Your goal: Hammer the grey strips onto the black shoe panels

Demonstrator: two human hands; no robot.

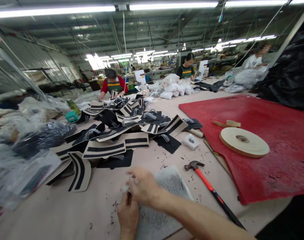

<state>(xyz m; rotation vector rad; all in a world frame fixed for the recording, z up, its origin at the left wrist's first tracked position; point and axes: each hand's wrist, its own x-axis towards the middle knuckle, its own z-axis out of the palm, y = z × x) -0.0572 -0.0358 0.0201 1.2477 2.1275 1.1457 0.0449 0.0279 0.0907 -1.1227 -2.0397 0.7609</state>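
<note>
My left hand (128, 213) is closed, its fingertips raised around something small that I cannot make out. Over it bends my right hand (144, 187), fingers curled in against the left fingertips and blurred by motion. A pale, clear-looking bit shows between them, too smeared to name. Under my right forearm lies a whitish sheet or slab (175, 181) with a speckled dark surface. To the right rests a claw hammer (204, 178) with a red and black handle. Beyond my hands is a heap of black and beige striped panels (105, 149), some with clear plastic pieces on them.
A red sheet (262, 116) covers the right side, bearing a roll of beige tape (230, 136). A small white block (191, 141) sits near its edge. Plastic bags (29, 133) crowd the left; filled clear bags (172, 86) lie at the back. Co-workers (114, 83) work across the table.
</note>
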